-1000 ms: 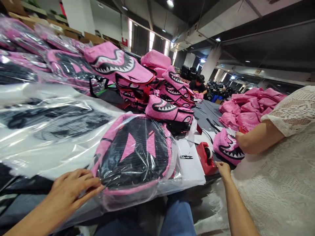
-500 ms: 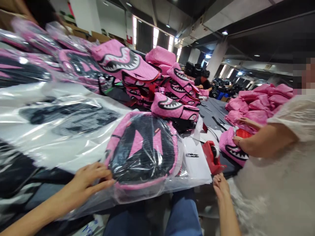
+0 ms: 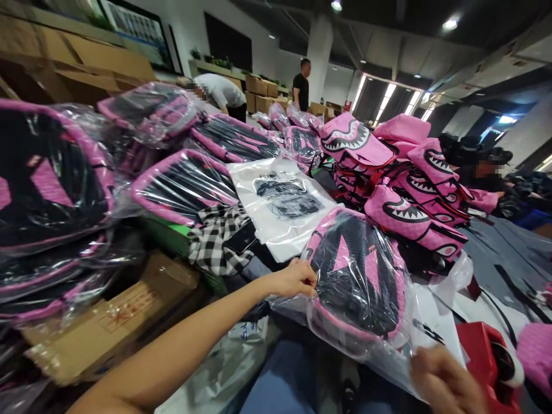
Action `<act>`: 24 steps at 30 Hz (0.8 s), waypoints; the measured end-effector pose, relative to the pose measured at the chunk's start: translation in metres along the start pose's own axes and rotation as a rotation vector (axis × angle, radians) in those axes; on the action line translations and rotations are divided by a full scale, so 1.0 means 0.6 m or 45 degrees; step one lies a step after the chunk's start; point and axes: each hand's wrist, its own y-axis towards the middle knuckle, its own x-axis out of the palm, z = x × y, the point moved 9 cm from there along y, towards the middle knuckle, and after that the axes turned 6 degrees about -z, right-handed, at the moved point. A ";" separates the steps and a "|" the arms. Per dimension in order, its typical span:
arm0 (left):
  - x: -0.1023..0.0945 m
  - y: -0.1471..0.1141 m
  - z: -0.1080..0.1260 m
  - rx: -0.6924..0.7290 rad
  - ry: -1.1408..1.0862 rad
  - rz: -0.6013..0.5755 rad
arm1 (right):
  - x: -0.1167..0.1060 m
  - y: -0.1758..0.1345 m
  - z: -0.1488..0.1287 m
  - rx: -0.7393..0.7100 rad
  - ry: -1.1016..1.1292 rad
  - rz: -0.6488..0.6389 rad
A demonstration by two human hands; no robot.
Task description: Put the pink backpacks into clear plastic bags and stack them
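A black and pink backpack point(image 3: 357, 276) lies in a clear plastic bag point(image 3: 340, 339) at the table edge before me. My left hand point(image 3: 297, 279) is closed on the bag's left side, its fingers pinching the plastic. My right hand point(image 3: 446, 379), blurred, has curled fingers beside the bag's right end; whatever they hold cannot be made out. Just right of it stands a red tape dispenser point(image 3: 483, 356) with a roll in it. White printed plastic bags point(image 3: 284, 201) lie flat behind the backpack's left side, and white sheets point(image 3: 435, 313) lie at its right.
Pink shark-mouth backpacks point(image 3: 409, 215) are stacked behind. Bagged backpacks point(image 3: 185, 187) pile up on the left, above a cardboard box point(image 3: 116, 322). A checkered cloth point(image 3: 219, 238) lies nearby. Two people, one in a white shirt point(image 3: 219, 89), one in black point(image 3: 301, 89), are at the back.
The view has swung left, so the backpack appears further right. My right hand has moved from the tape dispenser's front to the bag's right end. My left hand stays on the bag.
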 end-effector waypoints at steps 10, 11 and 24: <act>-0.002 -0.001 0.002 -0.022 0.018 0.043 | 0.179 0.270 -0.094 -0.113 -0.727 -0.594; -0.002 -0.001 0.002 -0.011 0.019 0.043 | 0.168 0.270 -0.077 -0.066 -0.652 -0.576; -0.004 -0.007 0.021 -0.035 0.090 0.041 | 0.236 0.229 -0.092 0.035 -0.781 -0.367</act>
